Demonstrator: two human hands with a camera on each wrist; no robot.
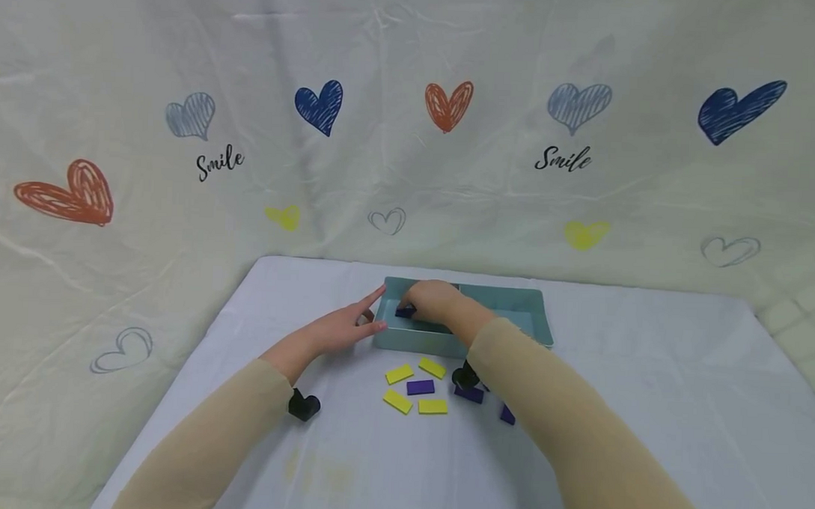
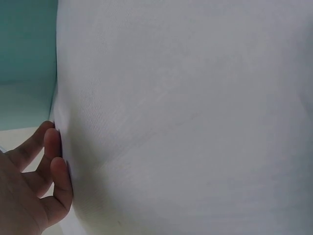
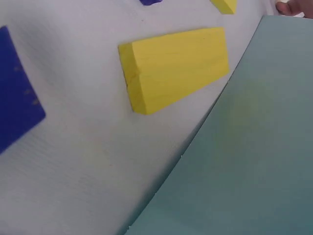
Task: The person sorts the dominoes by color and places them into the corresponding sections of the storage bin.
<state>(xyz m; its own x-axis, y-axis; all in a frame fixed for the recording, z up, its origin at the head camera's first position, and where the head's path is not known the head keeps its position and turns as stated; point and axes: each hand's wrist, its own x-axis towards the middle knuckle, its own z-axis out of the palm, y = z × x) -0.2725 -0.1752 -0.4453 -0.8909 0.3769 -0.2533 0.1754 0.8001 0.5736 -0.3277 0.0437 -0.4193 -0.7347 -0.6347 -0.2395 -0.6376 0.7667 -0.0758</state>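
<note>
1. Step in hand, apparently: placing a dark block (image 1: 404, 313) in the left compartment of the tray (image 1: 418, 341).
2. Right hand (image 1: 436, 300): fingers curled, pinching the dark block.
3. Left hand (image 1: 340, 329): fingers spread, holding nothing, at the tray's left end.
4. Next move likely calls for release; yellow blocks (image 1: 433, 407) and purple blocks (image 1: 420, 387) lie on the bench (image 1: 646, 368).

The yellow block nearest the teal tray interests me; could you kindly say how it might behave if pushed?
The yellow block is likely stiff, given its straight edges. Lying on a broad face, it should probably slide rather than roll or tip.
</note>
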